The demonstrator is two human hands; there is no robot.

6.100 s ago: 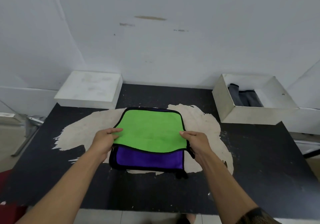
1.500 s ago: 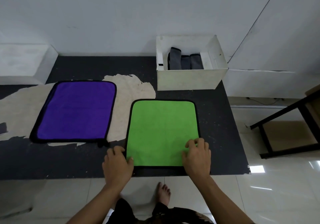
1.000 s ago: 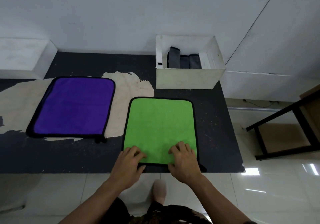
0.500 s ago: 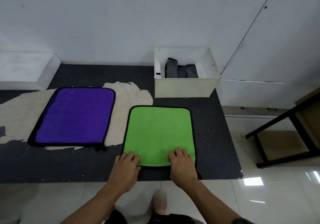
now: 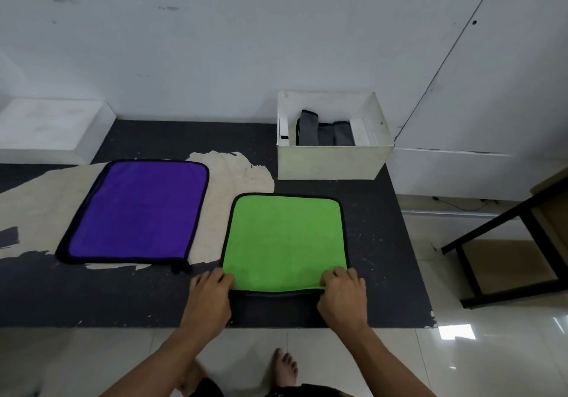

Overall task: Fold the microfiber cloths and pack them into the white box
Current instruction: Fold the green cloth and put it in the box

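A green microfiber cloth with black trim lies flat on the black table, right of centre. My left hand pinches its near left corner and my right hand pinches its near right corner; the near edge is lifted slightly off the table. A purple cloth lies flat to the left, untouched. The white box stands behind the green cloth, holding several folded grey cloths upright.
A closed white box sits at the table's back left by the wall. The table's front edge runs just below my hands, over a tiled floor. A dark-framed bench stands to the right. My bare feet show below.
My hands slid outward along the green cloth's near edge to its two corners and curled onto them. The near edge has come up a little. The purple cloth stayed put.
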